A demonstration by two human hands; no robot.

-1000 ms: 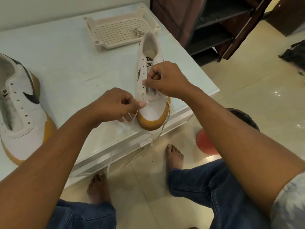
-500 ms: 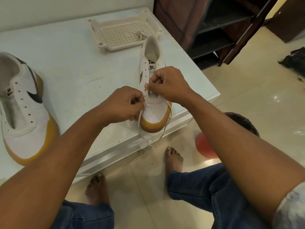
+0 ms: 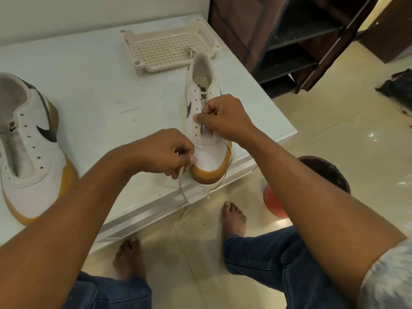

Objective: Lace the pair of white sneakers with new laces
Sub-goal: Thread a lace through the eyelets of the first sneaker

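The pale desk (image 3: 89, 90) carries the left sneaker (image 3: 33, 186) at its left edge and the right sneaker (image 3: 208, 156) by its near edge. A perforated tray (image 3: 153, 69) sits at the far side, just beyond that sneaker's heel.

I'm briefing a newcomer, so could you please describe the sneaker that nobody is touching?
Start at the white table and look to its left edge. The untouched sneaker lies there alone, eyelets empty; the other sneaker has the right hand at its eyelets and a lace trailing.
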